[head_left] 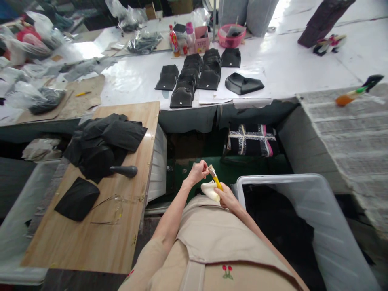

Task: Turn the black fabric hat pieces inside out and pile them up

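My right hand (227,197) is closed around the yellow handle of a paintbrush (217,182), its bristles pointing up and to the left. A cream-coloured curved piece (209,190) sits under the brush, against the fingers of that hand; its kind is not clear. My left hand (198,172) is pinched shut right beside the bristle tip. Whether its fingers grip the bristles or something small cannot be made out. Both hands are in front of my beige apron (218,230).
To the left, a wooden board (121,226) carries black fabric pieces (106,141), a dark grey cone-shaped tool (124,171) and eyeglasses (117,210). A white bin (318,178) with black material stands at right. Ahead, a white table (130,85) holds black moulded pieces (182,97).
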{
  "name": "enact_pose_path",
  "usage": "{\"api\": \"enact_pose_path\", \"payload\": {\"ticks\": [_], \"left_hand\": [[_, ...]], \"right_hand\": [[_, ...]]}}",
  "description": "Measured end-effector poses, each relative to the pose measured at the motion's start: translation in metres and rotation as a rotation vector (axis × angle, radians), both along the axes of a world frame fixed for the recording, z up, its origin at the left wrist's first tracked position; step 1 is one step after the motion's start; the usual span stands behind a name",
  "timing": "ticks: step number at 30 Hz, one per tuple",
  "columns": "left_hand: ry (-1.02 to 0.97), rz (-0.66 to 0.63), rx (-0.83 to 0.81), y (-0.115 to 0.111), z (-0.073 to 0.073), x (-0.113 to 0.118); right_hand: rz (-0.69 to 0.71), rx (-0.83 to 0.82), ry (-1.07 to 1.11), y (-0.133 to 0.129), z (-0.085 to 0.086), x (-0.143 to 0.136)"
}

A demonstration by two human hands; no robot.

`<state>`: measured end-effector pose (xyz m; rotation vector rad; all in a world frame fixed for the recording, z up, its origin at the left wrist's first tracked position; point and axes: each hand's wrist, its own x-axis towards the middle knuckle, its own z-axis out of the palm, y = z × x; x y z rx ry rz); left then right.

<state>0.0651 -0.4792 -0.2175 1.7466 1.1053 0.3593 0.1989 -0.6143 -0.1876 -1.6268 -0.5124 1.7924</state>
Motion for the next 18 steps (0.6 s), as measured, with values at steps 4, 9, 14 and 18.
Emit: {"api": "enact_pose_path", "payload": {"ticks": [4, 9, 14, 18], "left_hand": [[0.002, 0.025, -0.005, -0.002, -0.003, 0.003], [0.005, 0.054, 0.017, -0.004, -0.001, 0.004], [-0.001, 0.059, 0.075, -0.006, 0.004, 0.010], [-0.047, 0.100, 0.063, -0.010, 0.002, 0.014]], "right_hand": [[0.000, -0.034, 0.049, 0.001, 0.000, 0.002], [-0.018, -0.052, 0.042, 0.003, -0.001, 0.003], [-0.032, -0.063, -0.009, 0.010, -0.002, 0.003], [-0.035, -0.046, -0.035, 0.011, -0.001, 0.004]]}}
